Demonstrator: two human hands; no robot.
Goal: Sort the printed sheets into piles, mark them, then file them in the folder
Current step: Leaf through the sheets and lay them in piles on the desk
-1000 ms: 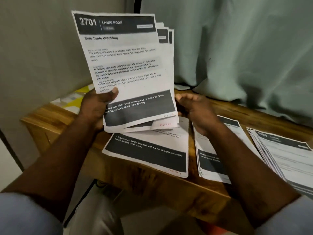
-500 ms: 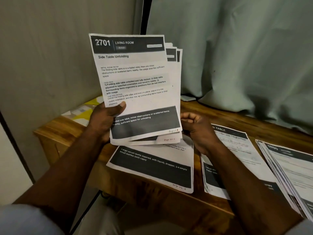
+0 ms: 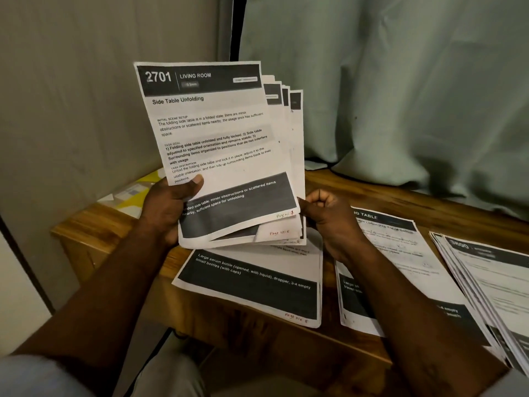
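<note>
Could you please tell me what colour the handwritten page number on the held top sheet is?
Page number: red, head view.

Single head view, close, facing forward-down over table (image 3: 372, 193).

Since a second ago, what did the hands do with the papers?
The right hand curled its fingers and pinched the lower right corner of the stack of printed sheets, which fanned out slightly. The left hand still grips the stack, thumb on the front page. The piles on the wooden table stayed put.
</note>
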